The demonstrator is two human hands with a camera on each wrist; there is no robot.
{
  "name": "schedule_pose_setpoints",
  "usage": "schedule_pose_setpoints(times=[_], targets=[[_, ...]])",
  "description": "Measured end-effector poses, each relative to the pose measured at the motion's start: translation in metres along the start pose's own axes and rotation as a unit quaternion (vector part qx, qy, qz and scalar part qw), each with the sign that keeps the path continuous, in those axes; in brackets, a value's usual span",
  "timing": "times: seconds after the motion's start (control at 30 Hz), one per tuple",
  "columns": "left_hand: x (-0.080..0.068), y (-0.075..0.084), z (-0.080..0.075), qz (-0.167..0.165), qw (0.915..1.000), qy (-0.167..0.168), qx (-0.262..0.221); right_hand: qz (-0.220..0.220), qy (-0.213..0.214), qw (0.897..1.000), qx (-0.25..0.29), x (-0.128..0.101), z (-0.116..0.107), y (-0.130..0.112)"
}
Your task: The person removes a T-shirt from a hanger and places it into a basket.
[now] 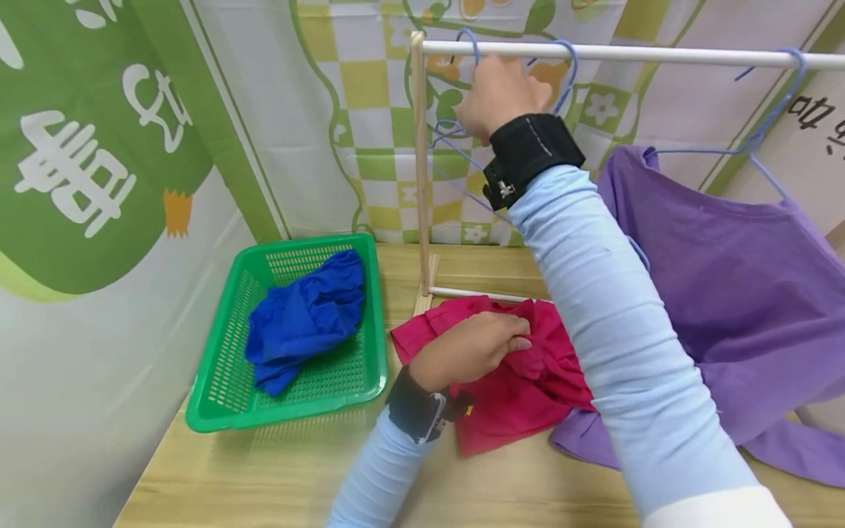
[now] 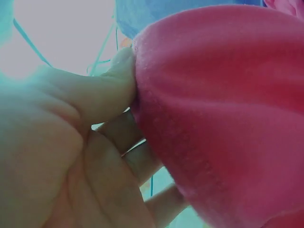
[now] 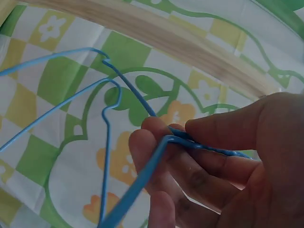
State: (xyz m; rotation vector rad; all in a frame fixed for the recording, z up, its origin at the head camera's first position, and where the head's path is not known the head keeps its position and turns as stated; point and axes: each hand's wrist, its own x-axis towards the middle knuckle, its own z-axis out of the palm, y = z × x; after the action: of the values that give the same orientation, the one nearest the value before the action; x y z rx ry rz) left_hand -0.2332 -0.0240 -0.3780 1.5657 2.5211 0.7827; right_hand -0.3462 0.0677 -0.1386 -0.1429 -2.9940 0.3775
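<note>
- While I watched from afar, the left grip (image 1: 472, 352) pinched the red cloth (image 1: 505, 403), which lay beneath it on the desk (image 1: 231, 477).
- Above, the right grip (image 1: 505, 99) grasped a blue hanger (image 3: 137, 184) at its neck.
- Left of both grips stood a green basket (image 1: 284, 415).

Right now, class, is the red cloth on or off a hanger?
Off: the red cloth lies rumpled on the table, no hanger showing in it; the left hand grips it, the right hand, a blue hanger.

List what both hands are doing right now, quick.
Left hand: closed, pinching the red cloth.
Right hand: closed, holding a blue hanger at the rail.
</note>
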Motion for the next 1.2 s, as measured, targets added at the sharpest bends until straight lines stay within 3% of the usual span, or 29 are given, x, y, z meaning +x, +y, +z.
schedule_pose_setpoints(times=[0.23, 0.4, 0.57, 0.67, 0.83, 0.97, 1.1, 1.2], targets=[[-0.001, -0.008, -0.005, -0.044, 0.9989, 0.014, 0.004, -0.033, -0.018, 0.999, -0.002, -0.012, 0.003, 0.021], [-0.003, -0.016, -0.005, -0.101, 0.9935, 0.050, 0.014, -0.078, 0.022, 0.997, 0.001, -0.052, 0.000, 0.047], [-0.003, -0.024, 0.004, -0.185, 0.9780, 0.084, 0.045, -0.138, 0.102, 0.984, 0.038, -0.111, 0.016, 0.087], [0.002, -0.028, 0.014, -0.264, 0.9624, 0.053, 0.039, -0.161, 0.100, 0.980, 0.055, -0.144, 0.044, 0.112], [0.010, -0.038, 0.033, -0.376, 0.9236, -0.075, 0.000, -0.150, -0.008, 0.989, 0.017, -0.170, 0.115, 0.151], [0.010, -0.046, 0.046, -0.423, 0.8989, -0.116, -0.001, -0.126, -0.121, 0.985, -0.002, -0.160, 0.182, 0.174], [0.004, -0.053, 0.058, -0.443, 0.8883, -0.117, 0.035, -0.104, -0.216, 0.971, 0.010, -0.143, 0.234, 0.177], [-0.001, -0.057, 0.064, -0.438, 0.8897, -0.118, 0.053, -0.095, -0.256, 0.962, -0.007, -0.135, 0.259, 0.169]])
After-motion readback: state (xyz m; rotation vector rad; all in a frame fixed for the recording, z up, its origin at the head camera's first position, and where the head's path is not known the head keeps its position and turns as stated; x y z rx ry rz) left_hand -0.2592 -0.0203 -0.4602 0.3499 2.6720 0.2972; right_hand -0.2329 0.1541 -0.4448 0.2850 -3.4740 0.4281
